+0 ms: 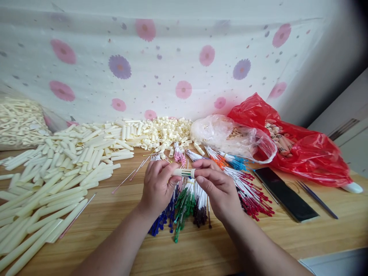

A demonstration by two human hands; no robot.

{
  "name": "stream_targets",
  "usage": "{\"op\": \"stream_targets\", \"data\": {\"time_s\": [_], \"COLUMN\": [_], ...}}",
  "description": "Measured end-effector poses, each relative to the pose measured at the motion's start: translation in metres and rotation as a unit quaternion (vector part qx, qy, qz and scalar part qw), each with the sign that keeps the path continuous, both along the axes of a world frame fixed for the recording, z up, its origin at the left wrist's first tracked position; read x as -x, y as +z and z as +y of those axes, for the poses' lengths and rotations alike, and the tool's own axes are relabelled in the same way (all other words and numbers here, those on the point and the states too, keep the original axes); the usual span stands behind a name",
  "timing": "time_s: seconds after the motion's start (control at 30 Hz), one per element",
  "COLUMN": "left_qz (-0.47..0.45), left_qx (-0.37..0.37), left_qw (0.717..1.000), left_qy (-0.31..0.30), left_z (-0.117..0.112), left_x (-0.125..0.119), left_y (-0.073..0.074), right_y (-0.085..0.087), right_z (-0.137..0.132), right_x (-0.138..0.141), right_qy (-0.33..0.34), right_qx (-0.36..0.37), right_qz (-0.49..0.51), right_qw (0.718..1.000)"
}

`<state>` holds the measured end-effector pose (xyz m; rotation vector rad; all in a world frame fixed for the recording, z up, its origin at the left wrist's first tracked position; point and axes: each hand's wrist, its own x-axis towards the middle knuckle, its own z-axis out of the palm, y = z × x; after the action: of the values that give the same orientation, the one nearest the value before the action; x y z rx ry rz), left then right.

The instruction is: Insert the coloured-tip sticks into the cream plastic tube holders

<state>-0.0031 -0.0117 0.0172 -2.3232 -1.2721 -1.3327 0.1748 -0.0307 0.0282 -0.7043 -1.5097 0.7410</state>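
The left hand [159,184] pinches the left end of a white slotted tube [184,173] between thumb and bent fingers; the right hand [217,188] has its thumb and fingertips closed about the tube's right end; the tube lies level between the two hands, over the far end of the green bundle [185,197] of thin sticks; green and dark strips show through its slots, with a touch of blue by the right fingertips; whether those fingers grip the tube or something in its end, I cannot tell.

Just left of the green bundle are blue sticks [162,218], and just right of it dark brown ones [201,203]; farther right of it red sticks [255,191] fan out; beyond it are pink sticks [179,153], and beyond it to the right are orange sticks [215,157] and light blue sticks [235,161].

Well to the right of the green bundle lie a black phone [287,195] and tweezers [317,199]; behind these, a red bag [313,153] sits beside a clear bag [212,130]; well to the left of the bundle, long cream tubes [37,207] cover the wooden table [120,230]; short slotted pieces [168,132] are heaped beyond it.
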Motion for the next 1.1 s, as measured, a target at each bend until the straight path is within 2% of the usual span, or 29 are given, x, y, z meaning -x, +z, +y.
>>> {"op": "stream_targets", "data": {"time_s": [0.07,0.13,0.27,0.3,0.37,0.43,0.5,0.6,0.7,0.77,0.87,0.97,1.03,1.1], "left_qz": [-0.017,-0.043,-0.125,-0.146,-0.175,-0.186,-0.189,-0.188,-0.182,-0.177,-0.168,-0.161,-0.16,-0.167], "left_qx": [0.026,0.068,0.173,0.198,0.239,0.268,0.285,0.288,0.28,0.279,0.268,0.261,0.26,0.26], "left_qw": [0.999,0.995,0.97,0.962,0.946,0.935,0.929,0.932,0.936,0.937,0.941,0.944,0.943,0.941], "left_qy": [-0.021,-0.058,-0.117,-0.122,-0.131,-0.14,-0.14,-0.119,-0.108,-0.113,-0.118,-0.123,-0.131,-0.14], "left_z": [0.001,0.002,0.006,0.006,0.007,0.007,0.007,0.007,0.006,0.006,0.006,0.007,0.008,0.009], "left_x": [0.0,0.0,-0.002,-0.002,-0.004,-0.005,-0.006,-0.009,-0.01,-0.01,-0.01,-0.009,-0.008,-0.008], "left_y": [-0.001,-0.004,-0.011,-0.012,-0.015,-0.016,-0.016,-0.015,-0.014,-0.014,-0.014,-0.015,-0.016,-0.017], "right_y": [-0.001,0.001,0.01,0.01,0.005,-0.007,-0.021,-0.036,-0.037,-0.033,-0.029,-0.031,-0.035,-0.036], "right_z": [0.001,0.002,0.005,0.005,0.001,-0.008,-0.022,-0.043,-0.056,-0.059,-0.055,-0.047,-0.042,-0.038], "right_x": [0.0,-0.006,-0.046,-0.06,-0.087,-0.108,-0.118,-0.118,-0.105,-0.093,-0.074,-0.062,-0.061,-0.064], "right_qy": [0.033,0.025,-0.125,-0.161,-0.192,-0.17,-0.145,-0.16,-0.17,-0.164,-0.168,-0.194,-0.206,-0.215], "right_qx": [0.007,-0.002,-0.051,-0.051,-0.023,0.019,0.052,0.079,0.083,0.081,0.1,0.131,0.149,0.168], "right_qz": [0.027,0.017,-0.04,-0.071,-0.197,-0.34,-0.439,-0.495,-0.511,-0.532,-0.582,-0.61,-0.608,-0.58], "right_qw": [0.999,1.0,0.99,0.983,0.961,0.925,0.885,0.85,0.839,0.827,0.789,0.757,0.752,0.767]}}
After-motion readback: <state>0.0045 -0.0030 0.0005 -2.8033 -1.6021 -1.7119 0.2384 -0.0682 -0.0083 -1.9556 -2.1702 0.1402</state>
